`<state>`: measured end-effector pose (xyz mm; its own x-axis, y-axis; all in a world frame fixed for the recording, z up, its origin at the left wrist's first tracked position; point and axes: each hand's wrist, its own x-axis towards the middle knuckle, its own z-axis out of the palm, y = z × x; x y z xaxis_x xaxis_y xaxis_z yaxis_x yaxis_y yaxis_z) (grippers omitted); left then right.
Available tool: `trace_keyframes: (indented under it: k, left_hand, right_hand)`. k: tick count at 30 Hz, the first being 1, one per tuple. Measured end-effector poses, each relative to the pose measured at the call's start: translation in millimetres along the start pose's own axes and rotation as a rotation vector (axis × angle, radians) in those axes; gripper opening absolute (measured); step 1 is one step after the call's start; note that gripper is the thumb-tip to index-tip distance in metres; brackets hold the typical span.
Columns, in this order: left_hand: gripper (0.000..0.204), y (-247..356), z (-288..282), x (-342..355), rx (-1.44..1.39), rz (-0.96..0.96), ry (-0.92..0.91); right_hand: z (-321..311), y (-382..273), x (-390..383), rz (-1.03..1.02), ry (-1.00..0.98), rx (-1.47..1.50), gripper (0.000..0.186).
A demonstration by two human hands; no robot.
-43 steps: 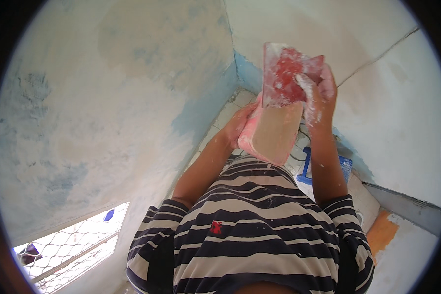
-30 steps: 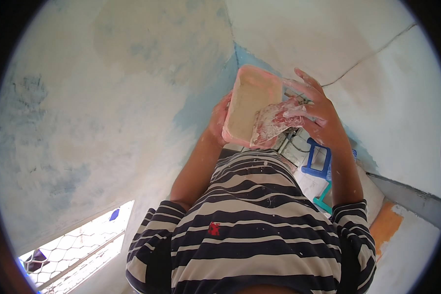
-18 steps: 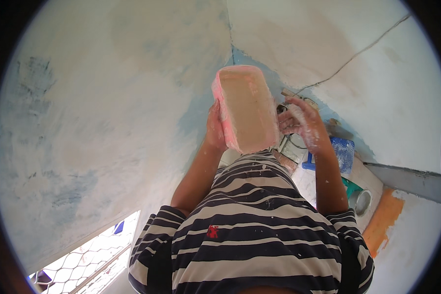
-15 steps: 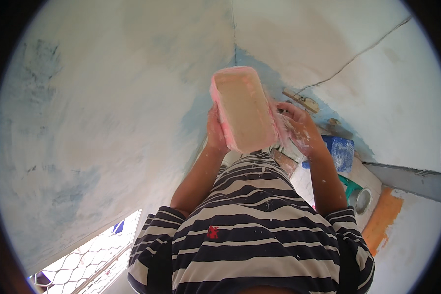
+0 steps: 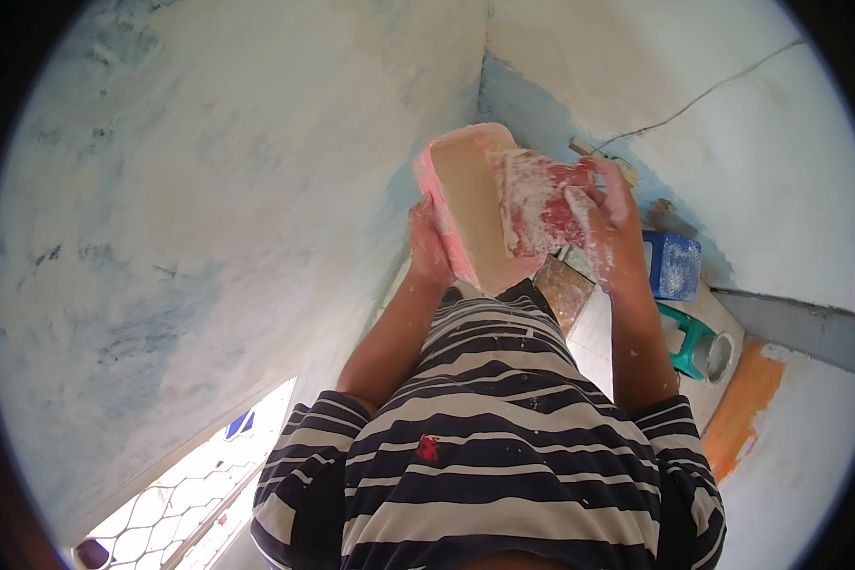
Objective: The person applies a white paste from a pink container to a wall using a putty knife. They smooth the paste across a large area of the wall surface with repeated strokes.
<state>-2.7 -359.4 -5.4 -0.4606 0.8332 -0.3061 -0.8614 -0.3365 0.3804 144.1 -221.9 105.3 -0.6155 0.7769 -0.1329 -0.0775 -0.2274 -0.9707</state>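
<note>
My left hand [image 5: 429,242] grips the near-left side of a pink rectangular tub [image 5: 431,180], its rim smeared with white. Smooth beige putty [image 5: 470,185] fills the tub. A flat red spreader [image 5: 546,204], coated in whitish putty, is in my right hand [image 5: 610,223], with the fingers closed round its right end. The spreader's left edge overlaps the tub's right side, and that wall is hidden behind it. Whitish putty covers parts of my right fingers and wrist.
Patchy plastered walls [image 5: 256,142] meet at a corner ahead. To the right below stand a blue container [image 5: 674,266], a green plastic item [image 5: 689,337] and a round grey tin [image 5: 714,357]. Wire mesh [image 5: 152,518] covers an opening at the lower left.
My right hand has risen slightly and moved right, turning the red spreader so its broad face shows across the tub's right side. The tub has tilted in my left hand.
</note>
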Motion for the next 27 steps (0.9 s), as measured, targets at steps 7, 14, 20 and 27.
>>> trace_keyframes:
  k: [7, 14, 20, 27]
  left_hand:
    - [0.059, -4.7, 4.4, -3.9, -0.041, 0.010, -0.012]
    - [0.056, -8.3, 7.6, -6.5, 0.224, -0.013, -0.068]
    - [0.056, 1.4, 9.5, -8.6, 0.303, -0.029, -0.066]
    - [0.057, 20.3, 2.7, -3.4, 0.431, -0.104, -0.014]
  right_hand:
    - [16.7, 6.3, -2.7, -0.104, -0.167, -0.155, 0.032]
    - [18.3, 16.3, 6.8, -0.066, -0.292, -0.038, 0.032]
    - [13.2, 28.9, 12.3, 0.092, -0.300, 0.175, 0.037]
    - [3.9, 59.0, 24.1, 0.180, -0.335, 0.369, 0.038]
